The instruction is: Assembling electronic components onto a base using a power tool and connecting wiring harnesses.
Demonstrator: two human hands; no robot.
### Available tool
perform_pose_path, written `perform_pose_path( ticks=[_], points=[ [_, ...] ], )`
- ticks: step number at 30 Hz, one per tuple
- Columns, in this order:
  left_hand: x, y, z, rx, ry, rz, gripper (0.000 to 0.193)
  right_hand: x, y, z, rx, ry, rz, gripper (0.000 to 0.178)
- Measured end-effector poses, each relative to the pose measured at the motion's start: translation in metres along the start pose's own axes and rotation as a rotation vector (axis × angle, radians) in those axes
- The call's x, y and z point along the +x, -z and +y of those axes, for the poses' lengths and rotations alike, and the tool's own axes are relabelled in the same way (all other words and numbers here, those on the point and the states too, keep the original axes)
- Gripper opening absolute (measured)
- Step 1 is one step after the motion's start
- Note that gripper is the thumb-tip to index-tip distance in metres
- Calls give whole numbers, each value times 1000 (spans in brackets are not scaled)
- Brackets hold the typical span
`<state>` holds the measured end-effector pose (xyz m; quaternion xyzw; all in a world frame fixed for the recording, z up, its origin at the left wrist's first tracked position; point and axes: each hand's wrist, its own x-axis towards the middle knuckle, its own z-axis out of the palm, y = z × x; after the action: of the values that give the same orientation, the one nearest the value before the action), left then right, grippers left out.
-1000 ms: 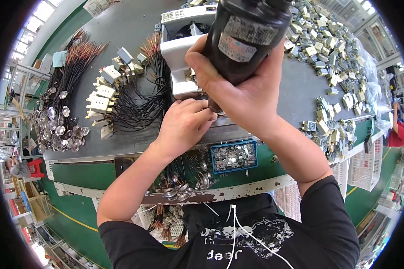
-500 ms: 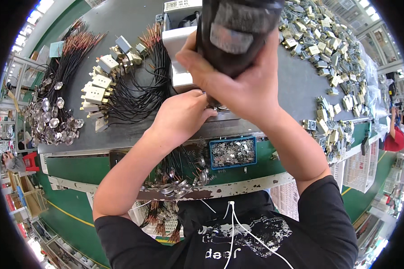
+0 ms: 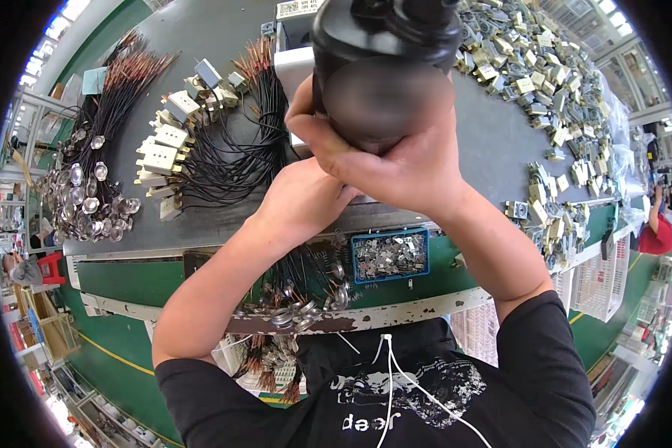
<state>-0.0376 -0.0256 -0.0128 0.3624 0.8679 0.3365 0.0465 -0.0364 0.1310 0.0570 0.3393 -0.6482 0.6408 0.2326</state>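
My right hand (image 3: 403, 160) is wrapped round a thick black power screwdriver (image 3: 384, 45), held upright close to the head camera. Its lower end is hidden behind my hands. Just below and left of it, my left hand (image 3: 302, 196) is closed, fingertips together under my right hand. What those fingers hold cannot be seen. Both hands are at the front of a pale metal fixture (image 3: 295, 63) on the dark worktop. Left of the fixture lies a bundle of black wires (image 3: 228, 168) with copper-coloured ends, joined to cream and grey switch-like blocks (image 3: 159, 157).
A blue tray (image 3: 390, 256) of small metal pieces sits at the table's front edge, beside wired round metal caps (image 3: 295, 313). More wired metal caps (image 3: 89, 203) lie far left. A large heap of cream and grey blocks (image 3: 545, 82) covers the right side.
The screwdriver has tilted, so its broad dark end now fills more of the view. My left fingertips have become more hidden under my right hand.
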Motion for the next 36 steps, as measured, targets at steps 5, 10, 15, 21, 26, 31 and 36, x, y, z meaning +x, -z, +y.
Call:
perform_pose_path(
  ticks=[5,10,15,21,26,31,36],
  points=[
    [-5,-1,-7,99,-78,21,28,-3,-13,-4,94,22,196,41],
    [-11,1,13,288,-232,56,33,7,33,-56,103,-125,253,13],
    [-2,12,6,197,-319,-70,37,15,32,-45,-183,-372,375,56],
    [-14,17,13,201,-260,-109,43,20,50,-22,-258,-267,425,46],
    [-16,10,12,255,-319,-19,43,24,52,-20,-213,-228,374,48],
    [-21,21,6,120,-246,-54,45,-7,67,-31,-1077,217,276,72],
    [-23,42,12,-412,23,16,52,-91,40,-43,-626,-37,-190,66]
  ],
)
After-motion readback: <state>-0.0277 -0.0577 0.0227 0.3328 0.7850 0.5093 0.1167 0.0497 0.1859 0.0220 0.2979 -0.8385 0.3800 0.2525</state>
